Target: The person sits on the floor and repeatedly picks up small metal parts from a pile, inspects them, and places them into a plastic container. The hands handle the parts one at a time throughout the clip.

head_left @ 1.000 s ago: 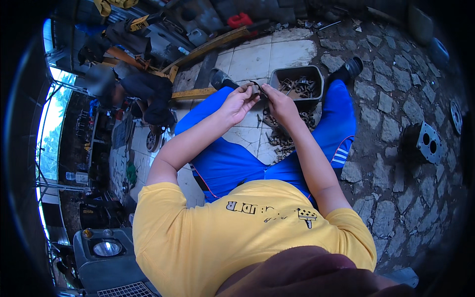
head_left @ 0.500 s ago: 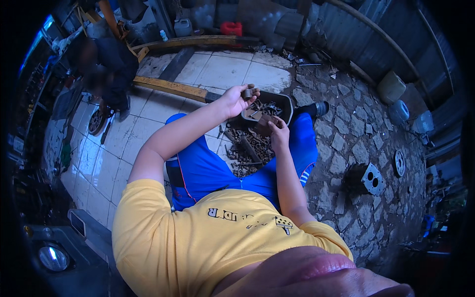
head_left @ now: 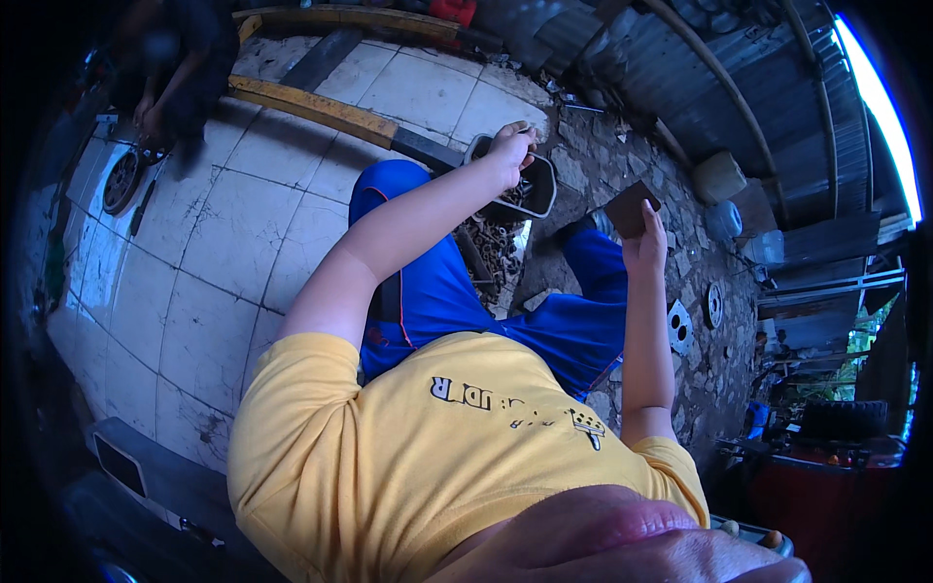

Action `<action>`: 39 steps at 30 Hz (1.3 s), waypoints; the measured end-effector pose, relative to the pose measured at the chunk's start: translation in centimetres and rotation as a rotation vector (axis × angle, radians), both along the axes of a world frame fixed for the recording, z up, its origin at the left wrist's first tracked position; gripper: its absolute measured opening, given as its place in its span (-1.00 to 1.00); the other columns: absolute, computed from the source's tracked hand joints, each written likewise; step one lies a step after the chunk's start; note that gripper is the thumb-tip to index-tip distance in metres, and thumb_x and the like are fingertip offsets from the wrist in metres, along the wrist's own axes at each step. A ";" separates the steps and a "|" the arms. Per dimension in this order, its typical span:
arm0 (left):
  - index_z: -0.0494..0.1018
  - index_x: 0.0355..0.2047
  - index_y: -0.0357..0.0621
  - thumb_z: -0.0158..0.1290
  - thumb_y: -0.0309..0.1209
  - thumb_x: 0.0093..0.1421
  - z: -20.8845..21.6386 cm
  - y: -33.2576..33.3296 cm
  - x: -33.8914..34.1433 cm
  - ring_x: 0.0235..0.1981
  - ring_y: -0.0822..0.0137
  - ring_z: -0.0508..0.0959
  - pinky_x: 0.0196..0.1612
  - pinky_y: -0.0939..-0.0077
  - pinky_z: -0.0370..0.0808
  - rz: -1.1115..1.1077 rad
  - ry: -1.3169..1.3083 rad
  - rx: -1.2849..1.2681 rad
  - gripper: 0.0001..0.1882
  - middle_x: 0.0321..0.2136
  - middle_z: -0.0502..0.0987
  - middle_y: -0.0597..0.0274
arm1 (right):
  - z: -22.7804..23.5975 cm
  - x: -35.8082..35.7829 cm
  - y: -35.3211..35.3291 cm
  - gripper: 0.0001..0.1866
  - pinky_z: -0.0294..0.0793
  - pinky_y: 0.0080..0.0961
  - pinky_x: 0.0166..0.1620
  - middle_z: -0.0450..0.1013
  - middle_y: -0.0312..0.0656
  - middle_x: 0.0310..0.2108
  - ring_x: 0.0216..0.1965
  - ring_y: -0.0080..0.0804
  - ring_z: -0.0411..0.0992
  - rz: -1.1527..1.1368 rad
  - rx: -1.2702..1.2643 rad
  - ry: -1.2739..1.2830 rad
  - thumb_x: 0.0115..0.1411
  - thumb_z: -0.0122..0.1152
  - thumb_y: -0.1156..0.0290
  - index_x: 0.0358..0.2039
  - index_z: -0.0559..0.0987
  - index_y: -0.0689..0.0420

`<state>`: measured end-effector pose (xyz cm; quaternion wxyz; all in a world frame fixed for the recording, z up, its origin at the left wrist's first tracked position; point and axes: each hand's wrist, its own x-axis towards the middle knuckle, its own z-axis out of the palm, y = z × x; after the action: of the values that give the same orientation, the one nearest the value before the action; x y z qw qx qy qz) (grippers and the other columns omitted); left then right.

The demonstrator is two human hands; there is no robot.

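Observation:
My left hand [head_left: 510, 154] is over the dark plastic tub [head_left: 550, 194], fingers curled around a small metal bushing [head_left: 527, 130] that is mostly hidden by them. To the right, my right hand [head_left: 645, 245] holds up a flat, square, dark brown piece of sandpaper [head_left: 630, 208], pinched at its lower edge and apart from the tub. Metal parts lie inside the tub. Between my legs, on the floor, spreads a heap of small rusty metal parts [head_left: 498, 248].
A yellow and black beam [head_left: 321, 109] crosses the tiles beyond my left leg. At the far left, another person crouches by a round wheel-like part [head_left: 122, 183]. Plastic jugs [head_left: 721, 180] and a metal plate with holes [head_left: 679, 327] sit on the stone floor at right.
My right hand has moved away to the right with the sandpaper, out from beside the left hand. The left hand has turned and stays over the tub. The whole view has shifted.

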<state>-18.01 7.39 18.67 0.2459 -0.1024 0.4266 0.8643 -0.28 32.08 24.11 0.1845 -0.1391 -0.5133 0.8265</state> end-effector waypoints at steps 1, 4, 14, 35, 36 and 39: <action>0.35 0.20 0.12 0.06 -0.38 0.41 0.4 0.2 0.5 -0.34 0.61 0.49 -0.25 0.58 0.46 -0.014 0.022 -0.002 -0.62 -0.09 0.63 0.50 | 1.9 -0.7 0.3 -0.72 0.56 -0.23 0.10 0.57 -0.13 -0.03 0.00 -0.24 0.56 -0.001 0.015 0.009 0.35 0.22 0.42 0.04 0.53 0.22; 0.26 0.34 0.03 0.12 -0.42 0.38 1.1 0.2 1.3 -0.34 0.62 0.47 -0.26 0.59 0.45 -0.030 0.090 0.028 -0.45 -0.06 0.63 0.43 | 6.2 -3.7 0.1 -0.71 0.58 -0.26 0.08 0.57 -0.13 -0.04 -0.03 -0.25 0.57 0.048 0.092 -0.030 0.35 0.22 0.43 0.04 0.52 0.22; 0.41 0.03 -0.16 0.24 -0.57 0.25 -1.8 -0.8 -0.4 -0.19 0.38 0.63 -0.22 0.66 0.56 0.080 0.035 0.231 -0.63 -0.16 0.62 0.19 | 6.3 -9.3 -6.5 -0.79 0.61 -0.41 -0.04 0.58 -0.20 -0.14 -0.11 -0.40 0.58 0.364 0.293 -0.082 0.33 0.28 0.45 -0.06 0.55 0.19; 0.48 0.09 -0.13 -0.01 -0.41 0.45 -7.7 1.1 -2.6 0.01 0.31 0.57 0.13 0.38 0.55 0.080 -0.128 0.211 -0.75 -0.01 0.56 0.19 | -7.3 -15.0 -10.5 -0.61 0.44 -0.26 0.22 0.41 0.06 0.24 0.21 0.03 0.43 0.326 1.244 0.150 0.38 0.12 0.38 0.18 0.52 0.20; 0.48 0.09 -0.14 -0.01 -0.42 0.45 -8.5 1.2 -2.8 0.01 0.31 0.57 0.14 0.39 0.55 0.070 -0.134 0.230 -0.74 0.00 0.56 0.19 | -8.4 -15.2 -10.1 -0.61 0.43 -0.26 0.23 0.40 0.08 0.25 0.22 0.04 0.41 0.335 1.216 0.135 0.39 0.11 0.38 0.18 0.52 0.21; 0.49 0.08 -0.13 0.00 -0.46 0.44 -8.4 1.7 -2.4 0.03 0.34 0.56 0.16 0.41 0.53 0.069 -0.185 0.240 -0.75 -0.01 0.56 0.22 | -8.9 -15.1 -9.8 -0.61 0.41 -0.27 0.25 0.39 0.09 0.26 0.25 0.05 0.39 0.330 1.255 0.092 0.39 0.11 0.41 0.19 0.51 0.22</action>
<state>-20.38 9.05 10.23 0.2646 -0.1661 0.2917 0.9041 -15.36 22.27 15.19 0.1232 0.1113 -0.9047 0.3924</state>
